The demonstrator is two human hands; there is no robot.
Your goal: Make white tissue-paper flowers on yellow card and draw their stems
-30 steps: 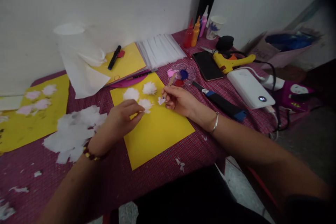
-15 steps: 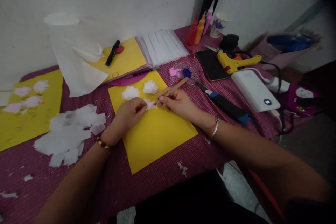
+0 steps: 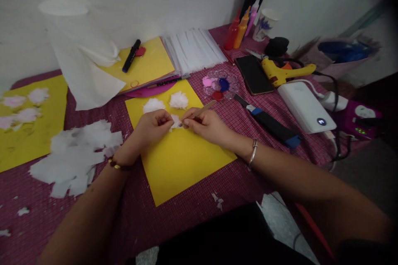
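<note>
My right hand [image 3: 208, 126] is closed around a flat wooden craft stick [image 3: 203, 109], its lower end dabbed with dark blue. That end touches the right side of a small white tissue-paper flower [image 3: 175, 121]. From the left, my left hand [image 3: 154, 127] pinches the flower's edge between thumb and fingers. The flower lies over a yellow sheet of paper [image 3: 186, 169], partly hidden by my fingers. Just behind it on the sheet sit two fluffy white paper flowers, one on the left [image 3: 153, 105] and one on the right [image 3: 178, 100].
A clear paint palette [image 3: 230, 91] holds pink, blue and red paint. To its right are a utility knife [image 3: 267, 122], a phone [image 3: 253, 75], a yellow glue gun [image 3: 286, 73] and a power bank [image 3: 306, 105]. Tissue squares [image 3: 77, 153] lie left, beside another yellow sheet [image 3: 31, 145] with pinkish flowers.
My right hand has moved closer to my left, and the stick's blue end has shifted against the flower. The whole view has swung slightly.
</note>
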